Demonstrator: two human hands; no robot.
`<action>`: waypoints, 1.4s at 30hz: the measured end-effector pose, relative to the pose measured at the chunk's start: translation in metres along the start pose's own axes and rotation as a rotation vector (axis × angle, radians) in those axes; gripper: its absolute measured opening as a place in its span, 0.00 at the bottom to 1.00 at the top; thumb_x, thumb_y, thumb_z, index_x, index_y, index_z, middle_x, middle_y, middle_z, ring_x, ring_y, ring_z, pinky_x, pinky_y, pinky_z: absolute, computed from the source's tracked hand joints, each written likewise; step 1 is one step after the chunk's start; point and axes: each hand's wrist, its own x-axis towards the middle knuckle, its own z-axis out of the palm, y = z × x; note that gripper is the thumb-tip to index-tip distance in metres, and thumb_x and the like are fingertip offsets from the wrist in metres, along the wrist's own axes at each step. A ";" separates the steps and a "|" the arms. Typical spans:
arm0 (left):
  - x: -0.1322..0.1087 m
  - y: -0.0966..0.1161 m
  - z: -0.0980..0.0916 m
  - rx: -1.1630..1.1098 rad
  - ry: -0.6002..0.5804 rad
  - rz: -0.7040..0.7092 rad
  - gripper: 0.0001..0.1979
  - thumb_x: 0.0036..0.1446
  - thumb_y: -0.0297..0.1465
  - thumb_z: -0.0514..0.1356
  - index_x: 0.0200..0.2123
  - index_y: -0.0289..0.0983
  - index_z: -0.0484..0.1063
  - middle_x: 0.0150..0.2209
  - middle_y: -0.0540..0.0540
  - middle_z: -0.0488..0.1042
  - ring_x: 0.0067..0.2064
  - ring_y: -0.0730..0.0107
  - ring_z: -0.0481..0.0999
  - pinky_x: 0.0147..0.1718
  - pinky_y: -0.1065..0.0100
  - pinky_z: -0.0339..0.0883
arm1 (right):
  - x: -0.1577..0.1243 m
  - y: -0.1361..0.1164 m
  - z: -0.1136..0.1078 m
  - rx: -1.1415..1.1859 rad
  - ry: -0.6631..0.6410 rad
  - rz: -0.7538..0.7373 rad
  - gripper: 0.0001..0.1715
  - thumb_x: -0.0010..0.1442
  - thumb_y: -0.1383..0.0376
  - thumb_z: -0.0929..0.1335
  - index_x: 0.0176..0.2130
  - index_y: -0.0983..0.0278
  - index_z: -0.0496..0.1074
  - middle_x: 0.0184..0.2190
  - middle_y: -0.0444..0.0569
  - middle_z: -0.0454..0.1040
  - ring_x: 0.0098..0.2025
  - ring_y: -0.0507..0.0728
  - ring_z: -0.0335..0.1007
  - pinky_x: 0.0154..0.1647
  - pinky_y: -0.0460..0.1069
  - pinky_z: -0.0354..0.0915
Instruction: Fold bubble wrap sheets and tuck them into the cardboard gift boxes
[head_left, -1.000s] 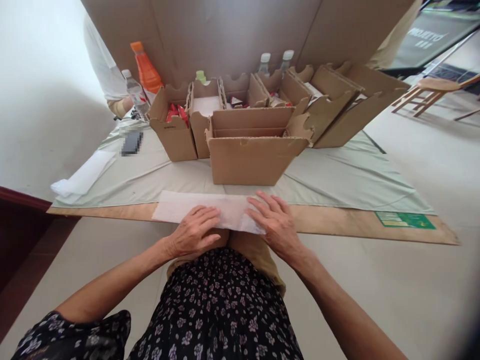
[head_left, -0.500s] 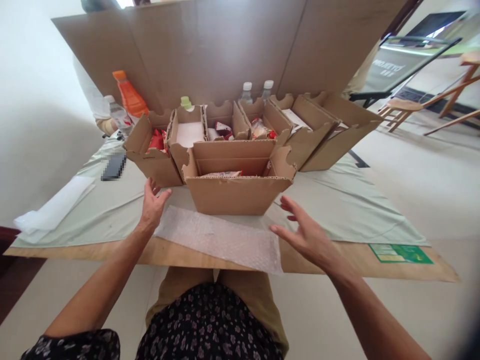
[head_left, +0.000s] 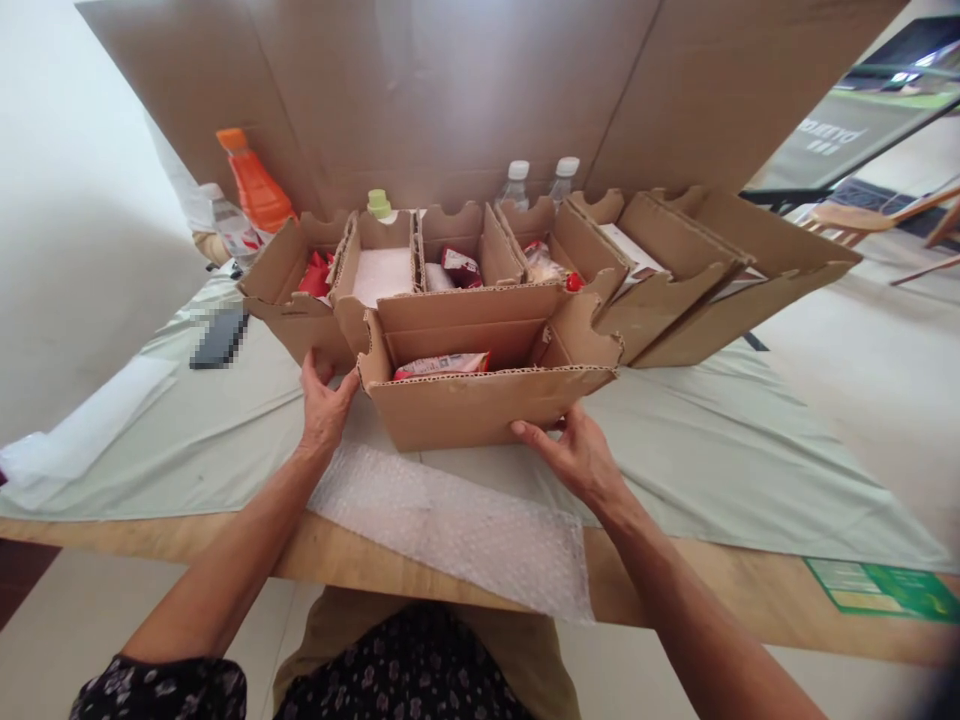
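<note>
An open-topped cardboard box (head_left: 465,415) stands in front of me with a red-and-white packet (head_left: 442,366) inside. At its lower right corner, my right hand (head_left: 581,455) grips it, thumb on the front face and fingers round the side. My left hand (head_left: 326,408) is at the box's left end with thumb and fingers apart; its thumb tip meets the left edge, and its fingertips are close to the leftmost box of the row behind. Between my forearms, a strip of bubble wrap (head_left: 457,530) lies across the table's front edge.
Behind stands a row of several cardboard boxes (head_left: 300,325) holding packets. Bottles, including an orange one (head_left: 259,190), stand behind them before a tall cardboard panel (head_left: 450,100). A phone (head_left: 219,338) and white wrapping (head_left: 90,430) lie left; a green card (head_left: 885,590) lies right.
Both hands have moved inward to the front box. My right hand has taken hold of its lower right corner, and my left thumb has reached its left edge. The view has shifted slightly.
</note>
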 end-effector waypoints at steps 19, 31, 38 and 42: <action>0.027 0.033 0.027 0.019 0.180 -0.103 0.15 0.49 0.44 0.65 0.31 0.38 0.73 0.30 0.49 0.77 0.34 0.67 0.75 0.34 0.66 0.72 | 0.002 -0.002 0.011 -0.001 -0.001 0.016 0.32 0.57 0.41 0.71 0.48 0.63 0.71 0.43 0.57 0.81 0.39 0.63 0.77 0.39 0.57 0.74; -0.077 0.048 -0.057 0.343 -0.257 -0.026 0.13 0.59 0.39 0.63 0.43 0.41 0.79 0.46 0.42 0.81 0.48 0.55 0.79 0.42 0.59 0.77 | -0.055 0.019 -0.020 -0.194 -0.034 -0.115 0.31 0.67 0.47 0.67 0.61 0.59 0.72 0.61 0.58 0.75 0.60 0.67 0.73 0.54 0.63 0.74; -0.076 0.018 -0.093 0.725 -0.374 0.101 0.16 0.51 0.42 0.66 0.40 0.40 0.79 0.52 0.36 0.78 0.56 0.36 0.73 0.59 0.35 0.66 | -0.111 0.033 -0.043 -0.540 -0.182 -0.190 0.22 0.65 0.48 0.68 0.47 0.60 0.78 0.61 0.58 0.75 0.61 0.72 0.71 0.55 0.69 0.69; -0.078 0.037 -0.091 0.692 -0.373 0.049 0.08 0.50 0.38 0.65 0.28 0.41 0.72 0.47 0.38 0.79 0.50 0.43 0.76 0.52 0.44 0.71 | -0.116 0.012 -0.031 -0.433 -0.168 -0.149 0.14 0.67 0.55 0.65 0.34 0.60 0.73 0.56 0.56 0.79 0.57 0.69 0.75 0.53 0.65 0.70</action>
